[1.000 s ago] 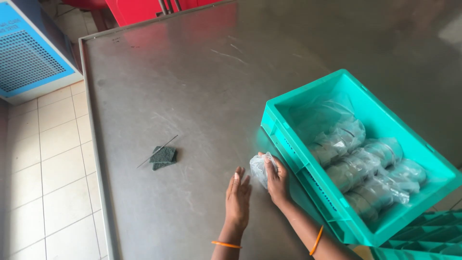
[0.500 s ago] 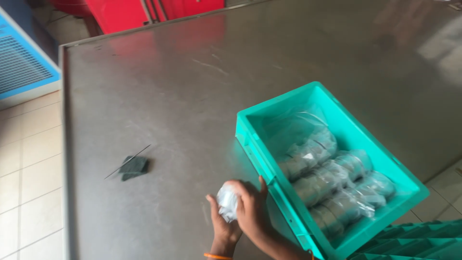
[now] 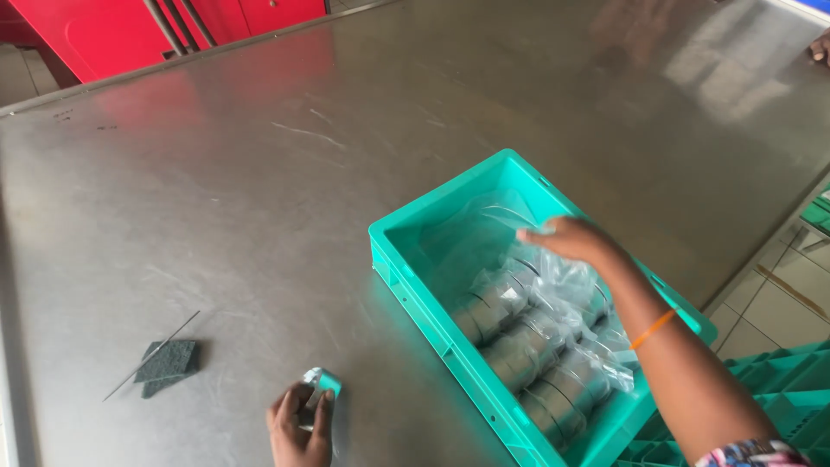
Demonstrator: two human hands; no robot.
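A teal plastic crate (image 3: 406,259) sits on a steel table (image 3: 259,173). Inside lie several clear bags of grey metal rings (image 3: 519,346). My right hand (image 3: 571,238) reaches over the crate, fingers on the crumpled clear plastic at its far end; whether it grips any is unclear. My left hand (image 3: 298,424) is at the table's near edge, closed around a small shiny plastic-wrapped piece (image 3: 318,382).
A dark green scouring pad (image 3: 169,363) with a thin metal rod (image 3: 151,356) across it lies at the near left. More teal crates (image 3: 761,380) stand stacked at lower right. Red cabinets (image 3: 173,26) are behind the table. Another person's fingers (image 3: 820,45) touch the far right edge.
My right hand left the small wrapped piece and moved into the crate. My left hand now holds the piece alone. The camera view shifted right and closer.
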